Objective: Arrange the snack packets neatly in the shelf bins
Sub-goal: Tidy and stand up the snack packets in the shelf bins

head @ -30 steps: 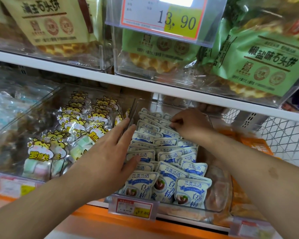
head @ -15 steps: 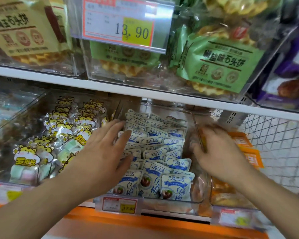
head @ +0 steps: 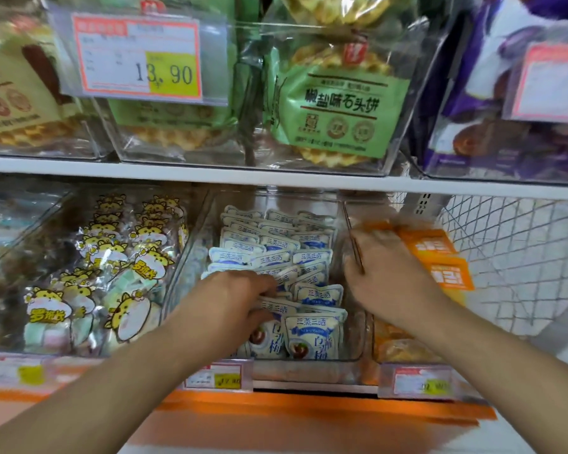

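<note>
Head view, shelf bins at chest level. Blue-and-white snack packets [head: 312, 257] are being shown standing in overlapping rows inside a clear middle bin [head: 354, 348] on the lower shelf, filling it from the back wall to the front. The left hand [head: 230, 306] is being held over the front left part of this bin, its fingers curled down among the front packets; contact with them is being made, though whether a packet is being pinched cannot be told, since the fingertips are being hidden by the packets. The right hand [head: 384, 276] is being held against the clear divider wall [head: 353, 247] between the middle bin and the bin of orange packets [head: 440, 267] to its right. Its fingers are lying across the top edge of that wall, blurred, so how far they are curled and whether the wall is being gripped cannot be told. To the left, a bin of yellow cartoon-cat packets [head: 125, 267] is being displayed beside the middle one. On the upper shelf, green waffle-biscuit bags [head: 338, 109] are being seen behind a price tag [head: 138, 57] reading 13.90. Smaller price tags [head: 220, 378] are being carried along the orange front rail [head: 309, 407] of the lower shelf.
</note>
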A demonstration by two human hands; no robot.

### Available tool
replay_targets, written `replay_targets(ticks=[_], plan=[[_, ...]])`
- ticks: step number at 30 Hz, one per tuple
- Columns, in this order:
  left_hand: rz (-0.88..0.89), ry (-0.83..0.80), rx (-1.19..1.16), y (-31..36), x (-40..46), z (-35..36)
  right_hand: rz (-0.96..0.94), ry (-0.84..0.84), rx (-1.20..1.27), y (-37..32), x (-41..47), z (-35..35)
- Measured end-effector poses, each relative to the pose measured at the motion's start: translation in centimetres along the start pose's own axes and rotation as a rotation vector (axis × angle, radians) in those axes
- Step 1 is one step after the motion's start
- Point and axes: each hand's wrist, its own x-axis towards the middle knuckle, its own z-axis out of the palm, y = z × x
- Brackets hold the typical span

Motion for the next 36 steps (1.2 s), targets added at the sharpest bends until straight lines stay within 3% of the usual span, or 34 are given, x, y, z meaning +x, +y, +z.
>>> replay_targets(ticks=[2,5,9,14,21,27,31,36], plan=[[-0.039,-0.002,0.048,0.1,-0.1,0.0,-0.071,0.000,-0.033,-0.3,-0.6,-0.5],[-0.072,-0.007,0.094,0.1,-0.3,-0.2,-0.252,-0.126,0.014,-1.2,-1.6,-1.2],[-0.106,-0.016,0.084,0.1,-0.4,-0.3,-0.325,-0.260,-0.191,-2.5,-2.8,-0.5],[-0.106,-0.012,0.127,-0.5,-0.5,-0.6,-0.276,-0.236,-0.112,-3.0,-3.2,-0.7],[-0.063,0.010,0.084,-0.6,-0.8,0.2,-0.313,-0.262,-0.225,-3.3,-2.8,-0.4],[0.022,0.057,0.017,-1.2,-1.2,0.3,-0.246,-0.198,-0.052,-2.3,0.5,-1.0],[0.069,0.099,0.006,-1.1,-1.2,0.6,-0.190,-0.315,-0.111,-2.8,2.8,-0.4],[0.095,0.104,-0.006,-1.1,-1.3,1.0,-0.189,-0.276,-0.250,-3.5,4.0,-0.3]])
